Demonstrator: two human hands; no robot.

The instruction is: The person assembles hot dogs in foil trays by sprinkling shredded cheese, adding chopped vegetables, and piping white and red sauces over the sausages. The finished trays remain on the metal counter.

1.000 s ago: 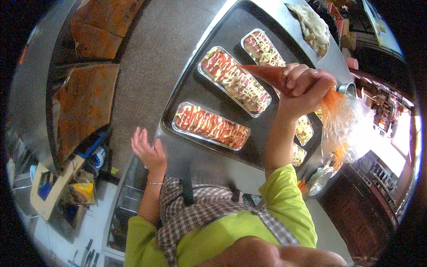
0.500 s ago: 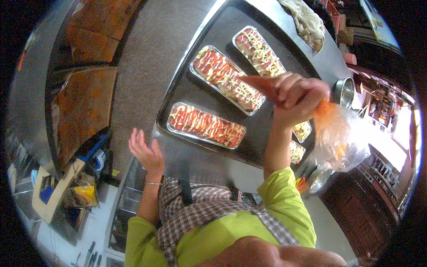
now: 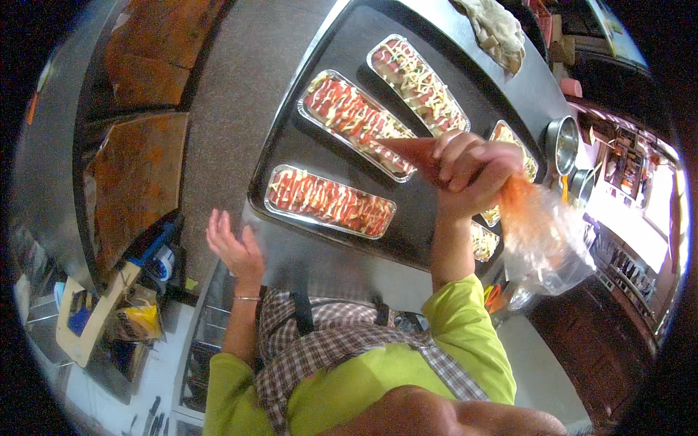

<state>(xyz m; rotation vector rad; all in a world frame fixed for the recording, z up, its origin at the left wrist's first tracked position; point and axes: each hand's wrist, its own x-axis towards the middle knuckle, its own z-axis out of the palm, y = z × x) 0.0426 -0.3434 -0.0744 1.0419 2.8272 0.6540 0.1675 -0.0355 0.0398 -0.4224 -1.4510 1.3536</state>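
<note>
My right hand (image 3: 476, 171) is closed round a clear plastic piping bag (image 3: 545, 236) of red sauce, its pointed tip aimed left. The tip hangs over the middle foil tray (image 3: 356, 123), whose filling bears red and pale lines, the red densest at the left end. Nearest me is another foil tray (image 3: 331, 202), striped red and white along its length. A farther foil tray (image 3: 422, 87) carries pale strips over pinkish slices. My left hand (image 3: 236, 243) is empty, fingers apart, beside the left front corner of the black baking tray (image 3: 429, 211) that bears them.
More filled foil trays, one of them (image 3: 485, 242) near my right forearm, are partly hidden. Metal bowls (image 3: 562, 145) stand beyond the baking tray on the right. A crumpled cloth (image 3: 494, 33) lies at the far edge. Brown-stained boards (image 3: 142, 174) are on the left.
The bag's tip has shifted nearer to me over the middle foil tray. The whole view has swung slightly, uncovering more of the trays at right. My left hand stays spread.
</note>
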